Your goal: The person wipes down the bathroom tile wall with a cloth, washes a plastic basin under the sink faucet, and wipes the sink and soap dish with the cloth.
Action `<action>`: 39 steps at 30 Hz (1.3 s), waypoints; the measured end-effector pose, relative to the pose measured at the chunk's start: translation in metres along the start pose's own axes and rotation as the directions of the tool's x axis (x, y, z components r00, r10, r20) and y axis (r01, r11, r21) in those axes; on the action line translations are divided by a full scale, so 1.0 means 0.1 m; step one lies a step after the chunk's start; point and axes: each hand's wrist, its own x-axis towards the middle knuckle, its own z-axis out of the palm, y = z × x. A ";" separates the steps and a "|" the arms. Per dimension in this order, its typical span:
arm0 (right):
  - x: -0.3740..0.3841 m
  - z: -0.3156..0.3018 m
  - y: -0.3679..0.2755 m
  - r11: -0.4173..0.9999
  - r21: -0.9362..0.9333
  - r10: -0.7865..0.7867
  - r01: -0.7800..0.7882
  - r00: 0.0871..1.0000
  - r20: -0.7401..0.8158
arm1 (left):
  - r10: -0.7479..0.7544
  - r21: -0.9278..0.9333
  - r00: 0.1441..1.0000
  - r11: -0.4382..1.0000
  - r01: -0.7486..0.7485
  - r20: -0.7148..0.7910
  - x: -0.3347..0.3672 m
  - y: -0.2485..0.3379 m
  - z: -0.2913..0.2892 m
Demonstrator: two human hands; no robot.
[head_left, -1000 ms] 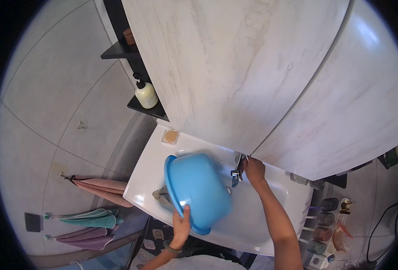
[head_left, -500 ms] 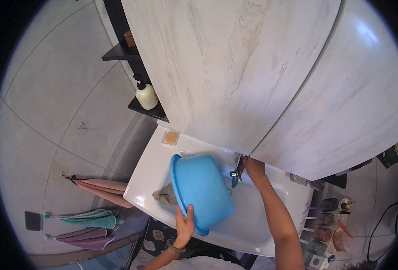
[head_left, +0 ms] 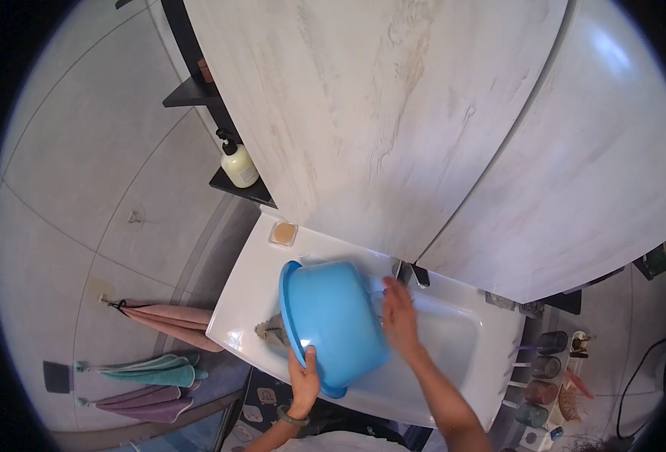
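A blue plastic basin (head_left: pixel 331 320) is tipped on its side over the white sink (head_left: pixel 453 354), its opening facing left. My left hand (head_left: pixel 304 380) grips the basin's rim at the near side, thumb on the outer wall. Close to the basin's bottom, on its right, is my right hand (head_left: pixel 399 316), fingers stretched out and holding nothing. Whether it touches the basin I cannot tell. The faucet (head_left: pixel 419 276) rises at the sink's back edge just beyond that hand, its spout partly hidden. A greyish-beige thing with a scalloped edge (head_left: pixel 271 330) shows left of the basin, partly covered by it.
A soap dish (head_left: pixel 283 233) with a tan bar sits at the sink's back left corner. Above it, a pump bottle (head_left: pixel 239 167) stands on a black shelf. Towels (head_left: pixel 148 371) hang at the left. Several cups with toothbrushes (head_left: pixel 548 367) line the right side. Pale cabinet doors (head_left: pixel 363 113) overhang the back.
My right hand has left the faucet handle and come left and nearer, beside the basin's bottom. The faucet handle now shows turned to the right. My left hand keeps hold of the basin.
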 end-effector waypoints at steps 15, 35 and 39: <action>0.02 0.83 0.76 0.674 0.528 0.316 -0.516 0.848 0.425 | -0.034 -0.146 0.998 0.989 0.025 -0.055 0.20 -0.27 -0.26; -0.28 0.80 1.20 0.659 0.177 0.658 -0.731 0.674 0.335 | -0.104 -0.156 0.992 0.983 0.092 -0.071 0.38 -0.53 -0.46; -0.13 1.03 0.81 0.900 -0.123 0.435 -0.418 0.874 0.215 | -0.145 -0.197 0.988 0.972 0.131 -0.057 0.34 -0.60 -0.51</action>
